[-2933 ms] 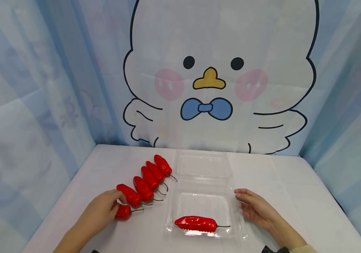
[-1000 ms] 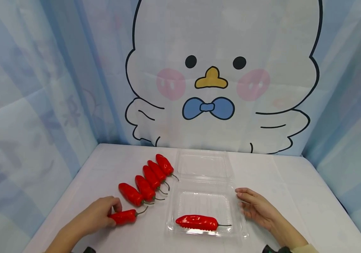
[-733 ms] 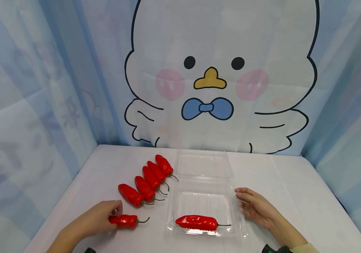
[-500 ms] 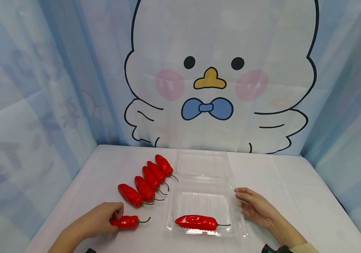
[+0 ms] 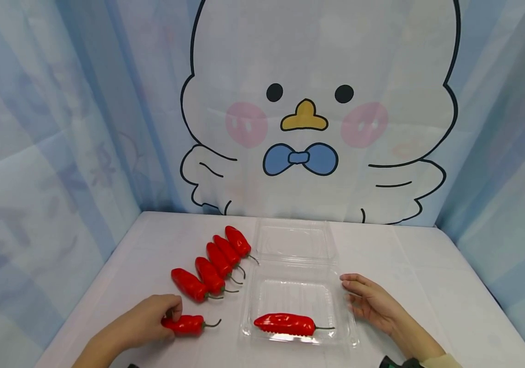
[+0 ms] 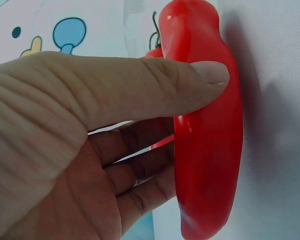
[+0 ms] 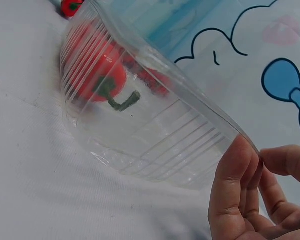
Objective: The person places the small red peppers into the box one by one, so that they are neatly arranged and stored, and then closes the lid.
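My left hand (image 5: pixel 149 317) pinches a red chili pepper (image 5: pixel 189 325) between thumb and fingers, its stem pointing right. In the left wrist view the thumb (image 6: pixel 190 85) lies across that pepper (image 6: pixel 210 160), close to the white cloth; I cannot tell whether it touches. An open clear plastic clamshell box (image 5: pixel 290 294) stands in the middle, with one red pepper (image 5: pixel 285 324) lying crosswise at its near side. With thumb and fingertips, my right hand (image 7: pixel 260 195) pinches the box's rim (image 7: pixel 200 107). The same right hand (image 5: pixel 372 304) appears at the box's right side in the head view.
Several more red peppers (image 5: pixel 210 275) lie in a slanting row left of the box, stems toward it. The box's lid (image 5: pixel 295 240) is folded back flat toward the rear. A curtain with a cartoon bird (image 5: pixel 308 189) closes off the white table's (image 5: pixel 409 266) far edge.
My left hand has drawn the nearest pepper toward the front, away from the row, then shifted it slightly right. The right hand and the box have stayed in place.
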### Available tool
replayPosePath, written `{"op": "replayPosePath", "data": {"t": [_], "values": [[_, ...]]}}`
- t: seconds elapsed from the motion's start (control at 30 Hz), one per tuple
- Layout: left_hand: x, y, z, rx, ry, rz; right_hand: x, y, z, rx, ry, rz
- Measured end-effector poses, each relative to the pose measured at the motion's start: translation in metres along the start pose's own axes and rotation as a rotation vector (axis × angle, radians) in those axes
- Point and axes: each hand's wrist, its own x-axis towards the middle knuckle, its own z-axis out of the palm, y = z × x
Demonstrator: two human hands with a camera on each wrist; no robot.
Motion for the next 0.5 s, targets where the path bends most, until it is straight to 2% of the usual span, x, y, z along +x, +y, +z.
{"op": "replayPosePath", "data": {"t": [0.23, 0.5], "values": [[-0.0004, 0.0017, -0.0014, 0.016, 0.008, 0.035, -0.0003, -0.0002, -0.0007, -0.001, -0.007, -0.005], [0.0005, 0.0083, -0.0016, 0.024, 0.027, 0.02, 0.0007, 0.0005, -0.001, 0.0, -0.004, -0.005]]}}
